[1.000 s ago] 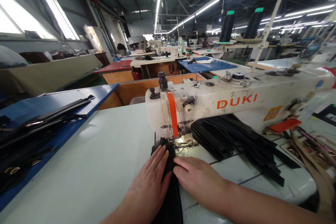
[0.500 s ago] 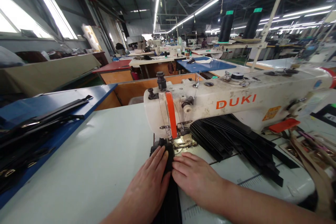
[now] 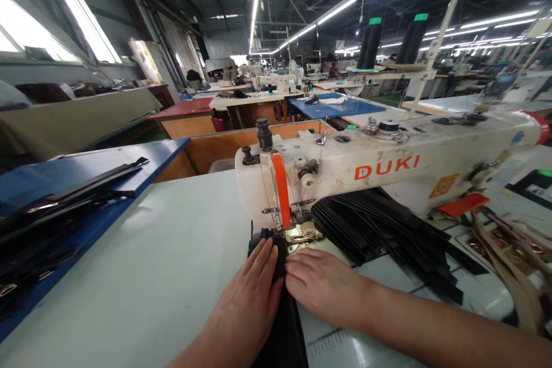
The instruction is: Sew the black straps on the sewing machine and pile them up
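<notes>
1. The black strap (image 3: pixel 284 328) lies on the surface (image 3: pixel 150 264), its front end under the needle foot (image 3: pixel 302 234) of the sewing machine (image 3: pixel 388 167).
2. The left hand (image 3: pixel 254 299) and right hand (image 3: pixel 323 284) press flat on it, fingers (image 3: pixel 267 259) stretched, no closed grip.
3. It is best fed evenly, with light, equal pressure from both sides, edges straight, and fingers clear of that foot.

Bright ceiling strip lights, window glare left, edges warped

Left hand (image 3: pixel 250 305) flat, palm down, fingers (image 3: pixel 266 259) straight and together, pointing forward. Right hand (image 3: pixel 321 287) flat, palm down, fingers (image 3: pixel 297 267) angled left, just beside the left hand. Both forearms bare, converging.
</notes>
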The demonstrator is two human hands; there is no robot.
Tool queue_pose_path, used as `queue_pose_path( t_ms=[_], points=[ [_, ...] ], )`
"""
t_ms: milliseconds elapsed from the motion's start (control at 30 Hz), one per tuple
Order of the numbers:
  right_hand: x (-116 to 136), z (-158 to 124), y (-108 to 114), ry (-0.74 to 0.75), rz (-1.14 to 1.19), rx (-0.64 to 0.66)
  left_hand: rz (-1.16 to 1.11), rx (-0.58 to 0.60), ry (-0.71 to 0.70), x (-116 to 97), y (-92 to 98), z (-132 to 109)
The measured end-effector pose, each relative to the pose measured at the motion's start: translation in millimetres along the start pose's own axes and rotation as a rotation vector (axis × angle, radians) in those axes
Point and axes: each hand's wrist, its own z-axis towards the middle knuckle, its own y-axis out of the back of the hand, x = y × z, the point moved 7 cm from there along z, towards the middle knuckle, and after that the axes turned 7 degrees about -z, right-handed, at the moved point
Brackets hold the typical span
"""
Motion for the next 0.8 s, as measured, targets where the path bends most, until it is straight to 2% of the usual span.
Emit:
queue_pose_path(
  t_ms=[533, 800],
  points=[
    [-12, 2, -6, -0.017, 0.018, 0.005, 0.126, -0.020, -0.076, -4, 0.0, 12],
    [-15, 4, -3, -0.039, 0.054, 0.062, 0.139, -0.005, -0.063, -7, 4.2, 12]
  ],
)
